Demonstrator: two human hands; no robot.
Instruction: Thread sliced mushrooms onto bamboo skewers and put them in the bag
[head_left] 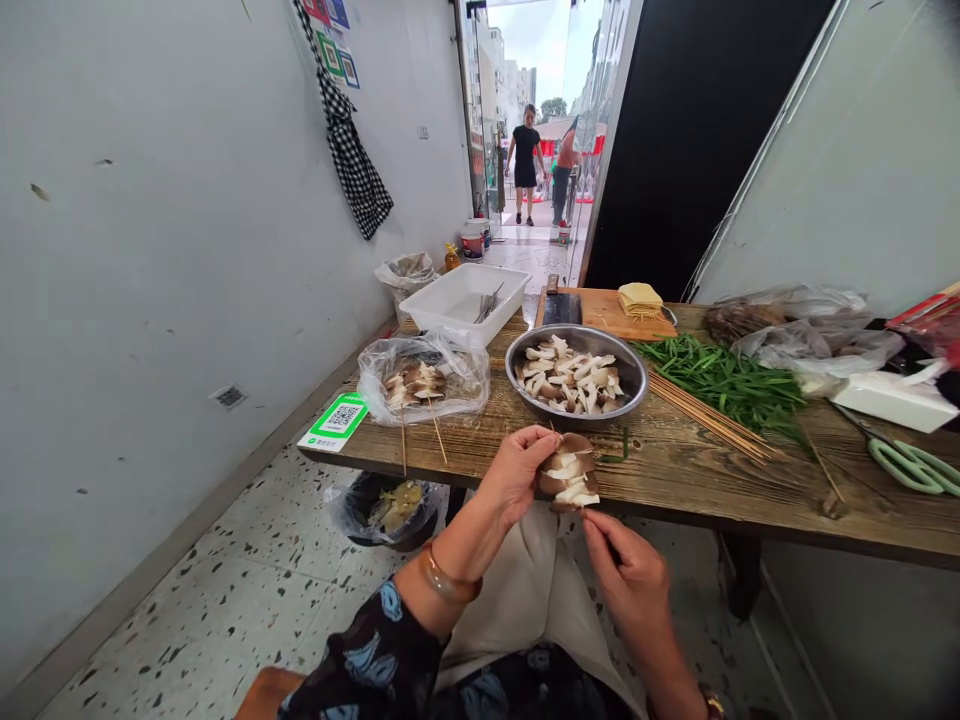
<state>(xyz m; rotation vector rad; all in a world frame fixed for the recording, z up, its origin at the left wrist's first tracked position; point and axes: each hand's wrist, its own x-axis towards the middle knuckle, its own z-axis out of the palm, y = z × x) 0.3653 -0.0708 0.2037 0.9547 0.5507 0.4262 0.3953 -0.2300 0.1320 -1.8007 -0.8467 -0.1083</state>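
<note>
Head view: looks to me like the step in hand is threading mushrooms. The bare left hand point(517, 465) has thumb and fingertips pinched on the upper end of a stack of flat, brown-capped, white-fleshed mushroom pieces point(570, 470), and the bare right hand point(630, 570) pinches the lower end, where I'd guess the stick is, though the fingers mostly hide it. So both hands are clamped on the same thing, right at the near edge of the brown wooden table point(675, 475), partly over the lap.

Next move, I reckon, calls for a steady left pinch while the right one eases the stick along without tearing the soft caps. If more pieces are needed, the round silver metal bowl point(577, 419) of loose brown-and-white mushroom strips point(574, 372) sits just past the hands.

Room-wise: a strip of bare wood runs between that bowl and the crumpled clear plastic bag point(472, 375), where two loaded mushroom skewers point(421, 385) rest, sticks poking toward the near edge. Don't snag those with the left forearm. On the right, the thin tan bamboo sticks point(709, 420) lie at a slant against the long green leaves point(712, 375), so swinging wide there could scatter them.
</note>
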